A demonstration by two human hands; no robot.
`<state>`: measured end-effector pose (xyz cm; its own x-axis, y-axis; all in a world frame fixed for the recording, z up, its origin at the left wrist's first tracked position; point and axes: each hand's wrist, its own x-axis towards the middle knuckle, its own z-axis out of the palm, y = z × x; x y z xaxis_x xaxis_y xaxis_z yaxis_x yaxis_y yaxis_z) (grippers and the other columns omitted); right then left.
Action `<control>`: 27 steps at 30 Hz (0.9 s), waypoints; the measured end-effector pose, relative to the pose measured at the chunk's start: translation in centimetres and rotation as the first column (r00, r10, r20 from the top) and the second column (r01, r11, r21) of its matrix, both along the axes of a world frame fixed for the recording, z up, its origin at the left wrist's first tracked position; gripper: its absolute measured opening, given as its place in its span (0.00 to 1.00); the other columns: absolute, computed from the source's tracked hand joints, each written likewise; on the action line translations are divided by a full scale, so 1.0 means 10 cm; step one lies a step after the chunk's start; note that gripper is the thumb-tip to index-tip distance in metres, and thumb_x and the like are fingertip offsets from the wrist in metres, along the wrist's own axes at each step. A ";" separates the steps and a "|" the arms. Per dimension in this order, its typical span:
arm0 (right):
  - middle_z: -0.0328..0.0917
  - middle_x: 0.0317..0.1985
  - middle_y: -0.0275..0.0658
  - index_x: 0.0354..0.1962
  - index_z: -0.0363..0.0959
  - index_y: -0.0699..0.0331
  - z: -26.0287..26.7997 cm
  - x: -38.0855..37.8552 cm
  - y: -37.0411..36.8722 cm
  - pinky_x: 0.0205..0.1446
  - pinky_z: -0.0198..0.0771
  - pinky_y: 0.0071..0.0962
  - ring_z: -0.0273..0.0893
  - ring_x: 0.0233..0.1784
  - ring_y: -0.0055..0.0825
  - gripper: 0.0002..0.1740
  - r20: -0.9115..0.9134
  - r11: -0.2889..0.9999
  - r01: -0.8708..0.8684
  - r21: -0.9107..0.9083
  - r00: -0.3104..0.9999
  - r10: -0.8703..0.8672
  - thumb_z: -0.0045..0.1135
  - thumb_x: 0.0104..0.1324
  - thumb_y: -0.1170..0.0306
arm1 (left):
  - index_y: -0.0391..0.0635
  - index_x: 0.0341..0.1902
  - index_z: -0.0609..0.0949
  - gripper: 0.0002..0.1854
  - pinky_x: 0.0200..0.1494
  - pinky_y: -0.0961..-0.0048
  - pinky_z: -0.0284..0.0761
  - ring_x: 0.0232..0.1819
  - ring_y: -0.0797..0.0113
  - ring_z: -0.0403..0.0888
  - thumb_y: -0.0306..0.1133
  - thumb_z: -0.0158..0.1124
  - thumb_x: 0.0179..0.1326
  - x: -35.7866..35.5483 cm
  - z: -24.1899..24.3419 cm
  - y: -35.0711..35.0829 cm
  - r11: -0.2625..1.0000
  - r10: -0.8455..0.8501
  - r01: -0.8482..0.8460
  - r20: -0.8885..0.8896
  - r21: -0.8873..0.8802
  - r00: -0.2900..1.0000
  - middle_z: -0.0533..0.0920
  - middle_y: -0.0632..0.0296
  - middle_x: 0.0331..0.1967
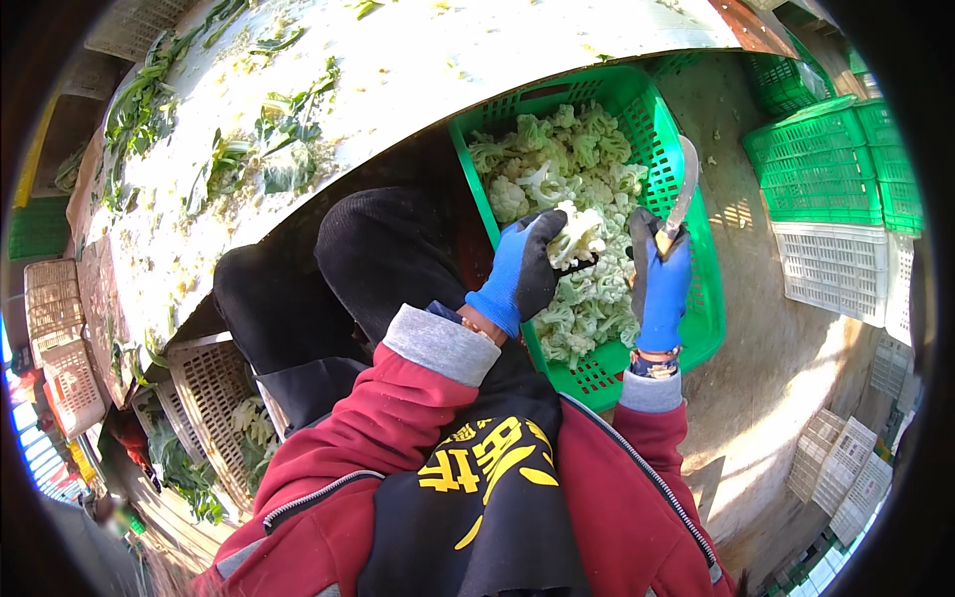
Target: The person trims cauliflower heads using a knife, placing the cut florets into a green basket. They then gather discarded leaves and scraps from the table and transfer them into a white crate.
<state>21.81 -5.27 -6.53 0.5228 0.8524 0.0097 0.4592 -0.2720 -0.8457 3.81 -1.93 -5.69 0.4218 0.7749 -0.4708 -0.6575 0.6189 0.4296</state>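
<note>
My left hand (526, 265), in a blue and black work glove, grips a cauliflower floret (578, 235) over a green plastic crate (705, 298). Cut cauliflower florets (571, 149) fill much of that crate, which stands to the right of my knees. My right hand (660, 272), gloved the same way, is closed around the handle of a curved knife (683, 183). Its blade points up and away from me, above the crate's right wall. A gap separates the blade from the held floret. The fingertips of both hands are partly hidden.
A white-topped table (403, 82) strewn with cauliflower leaves (287, 142) and crumbs runs along the far left. Green crates (817, 164) sit on white crates (835, 261) at right. Beside my left leg stands a beige crate (213, 403) with leafy pieces.
</note>
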 end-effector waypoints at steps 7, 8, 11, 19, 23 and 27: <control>0.77 0.24 0.52 0.35 0.68 0.64 0.19 -0.88 -0.68 0.30 0.68 0.46 0.77 0.28 0.53 0.21 0.256 0.929 -0.002 -0.371 0.961 0.104 0.56 0.64 0.52 | 0.32 0.49 0.76 0.17 0.44 0.74 0.77 0.39 0.69 0.80 0.35 0.53 0.65 -0.01 -0.09 -0.04 0.989 0.038 -0.005 -0.219 0.149 0.975 0.81 0.57 0.40; 0.77 0.24 0.51 0.34 0.68 0.65 0.16 -0.88 -0.65 0.29 0.67 0.45 0.77 0.28 0.52 0.20 0.109 0.938 -0.054 -0.342 0.989 0.096 0.57 0.64 0.54 | 0.32 0.49 0.76 0.17 0.43 0.75 0.77 0.39 0.71 0.80 0.35 0.54 0.65 -0.02 -0.07 -0.05 0.989 0.036 -0.003 -0.224 0.147 0.974 0.81 0.58 0.40; 0.76 0.24 0.52 0.33 0.68 0.66 0.23 -0.97 -0.66 0.29 0.67 0.43 0.77 0.28 0.52 0.19 -0.029 0.980 -0.059 -0.190 0.998 0.055 0.58 0.64 0.57 | 0.32 0.50 0.77 0.17 0.45 0.74 0.76 0.40 0.67 0.81 0.33 0.54 0.65 -0.02 0.05 -0.01 0.990 0.094 -0.069 -0.204 0.125 0.974 0.82 0.55 0.41; 0.75 0.25 0.56 0.37 0.68 0.67 0.01 -0.95 -0.58 0.30 0.66 0.46 0.75 0.32 0.58 0.17 -0.099 0.946 -0.083 -0.314 0.994 0.054 0.58 0.63 0.60 | 0.31 0.52 0.75 0.16 0.44 0.77 0.75 0.40 0.72 0.79 0.31 0.54 0.65 -0.02 0.03 0.00 0.981 0.062 -0.026 -0.184 0.193 0.981 0.81 0.58 0.40; 0.77 0.24 0.47 0.35 0.67 0.70 -0.24 -0.97 -0.59 0.26 0.66 0.39 0.76 0.23 0.39 0.18 -0.494 0.987 -0.091 -0.135 0.869 0.013 0.57 0.64 0.61 | 0.31 0.52 0.74 0.17 0.45 0.75 0.75 0.39 0.71 0.78 0.31 0.54 0.65 0.02 0.00 -0.05 0.986 0.091 -0.062 -0.186 0.154 0.978 0.80 0.58 0.41; 0.76 0.28 0.37 0.37 0.68 0.64 -0.18 -0.84 -0.58 0.22 0.65 0.23 0.69 0.19 0.21 0.16 -0.881 0.974 0.138 -0.177 0.419 -0.220 0.60 0.64 0.60 | 0.32 0.59 0.69 0.24 0.54 0.67 0.71 0.48 0.57 0.74 0.24 0.54 0.57 -0.06 -0.04 -0.04 0.844 0.246 0.074 -0.506 0.531 0.827 0.75 0.47 0.50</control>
